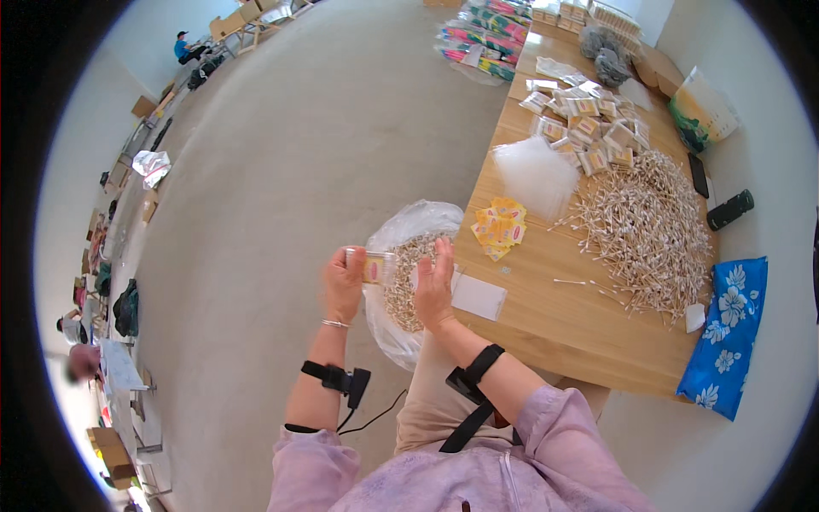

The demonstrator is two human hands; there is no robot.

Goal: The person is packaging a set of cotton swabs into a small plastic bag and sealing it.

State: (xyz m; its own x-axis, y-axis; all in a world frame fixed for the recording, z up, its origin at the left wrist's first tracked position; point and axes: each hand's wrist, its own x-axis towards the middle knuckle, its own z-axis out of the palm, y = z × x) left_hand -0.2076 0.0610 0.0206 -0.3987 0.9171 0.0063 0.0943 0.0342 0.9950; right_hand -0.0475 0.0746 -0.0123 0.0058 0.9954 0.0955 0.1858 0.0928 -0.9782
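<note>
Pinched in my left grip (343, 282) is a small packet (376, 267), held over a clear bag (408, 282) of swabs just off the surface (546, 316) edge. My right grip (433, 288) is flat and open-fingered, touching the packet's other end. Bare floor (281, 213) spreads wide to my left; both forearms angle up and inward.

Lilac long sleeves pushed up, beige trousers; black strapped wrist devices (345, 378) with a cable; thin silver bangle (335, 323).
</note>
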